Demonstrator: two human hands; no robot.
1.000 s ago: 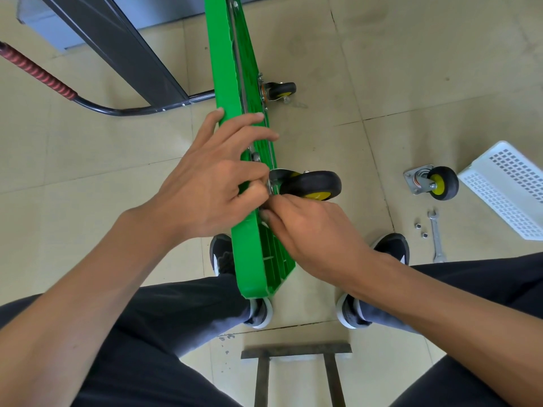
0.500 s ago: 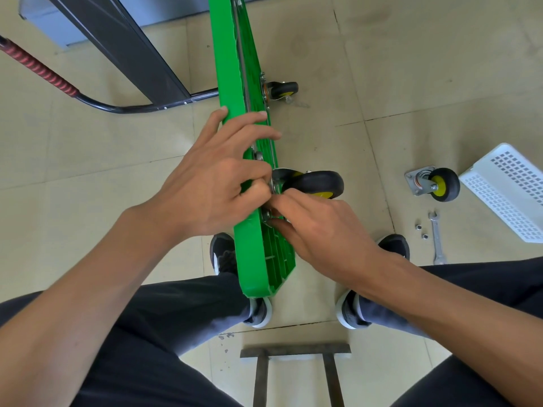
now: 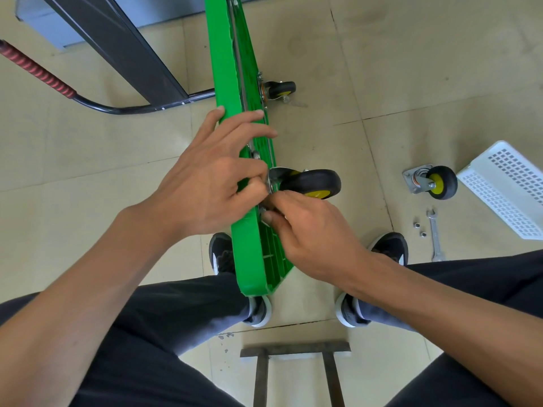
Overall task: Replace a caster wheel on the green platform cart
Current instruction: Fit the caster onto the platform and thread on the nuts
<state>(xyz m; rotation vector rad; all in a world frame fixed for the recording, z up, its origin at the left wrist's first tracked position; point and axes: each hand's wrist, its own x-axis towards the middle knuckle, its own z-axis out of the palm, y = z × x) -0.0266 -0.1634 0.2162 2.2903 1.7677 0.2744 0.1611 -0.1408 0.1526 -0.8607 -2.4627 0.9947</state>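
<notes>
The green platform cart (image 3: 229,69) stands on its edge between my feet. A black caster wheel with a yellow hub (image 3: 313,183) juts from its underside toward the right. My left hand (image 3: 205,183) lies over the cart's edge, thumb and forefinger pinched at the caster's metal mounting plate (image 3: 274,176), other fingers stretched along the deck. My right hand (image 3: 311,236) is below the wheel, its fingertips pinching something small at the plate's lower corner; the part itself is hidden. A second caster (image 3: 279,89) is mounted farther along the cart.
A loose caster (image 3: 432,182) lies on the tiled floor at right, beside a white perforated basket (image 3: 508,186). A wrench (image 3: 435,233) and two nuts (image 3: 418,229) lie below it. The cart's handle with a red grip (image 3: 38,71) reaches left. A metal frame (image 3: 296,374) sits near my knees.
Both hands stay at the caster's mounting plate. My right hand's fingers have shifted slightly at the lower corner of the plate; the cart and wheel have not moved.
</notes>
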